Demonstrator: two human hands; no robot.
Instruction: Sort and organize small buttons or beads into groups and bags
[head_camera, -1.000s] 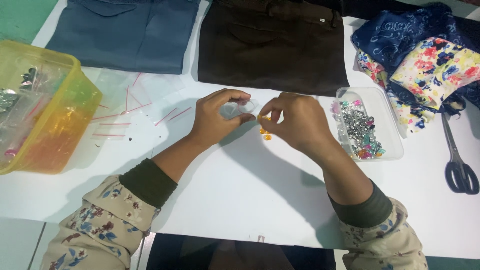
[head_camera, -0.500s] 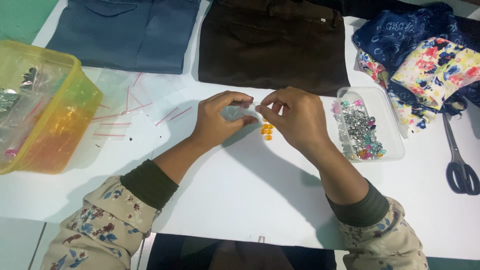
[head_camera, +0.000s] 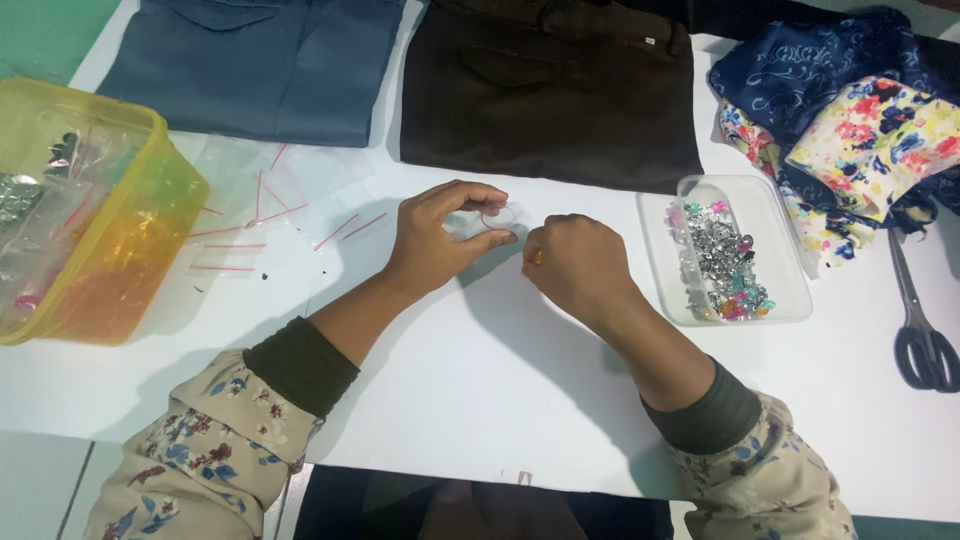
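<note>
At nine o'clock on the white tabletop (head_camera: 480, 400) stands a yellow plastic box (head_camera: 130, 250), with empty clear zip bags (head_camera: 250, 200) lying just beside it. Near the centre, the left hand (head_camera: 435, 240) pinches a small clear bag (head_camera: 490, 222) between thumb and fingers. Just beside it, the right hand (head_camera: 575, 265) is clenched around a small orange bead (head_camera: 537, 258). At three o'clock sit a clear tray of beads (head_camera: 730, 255), then scissors (head_camera: 920, 320).

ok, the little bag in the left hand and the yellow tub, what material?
Small bag: thin clear plastic film by the look, see-through, red strip along the top. Yellow tub: translucent rigid plastic, seemingly; contents show through its glossy wall.
</note>
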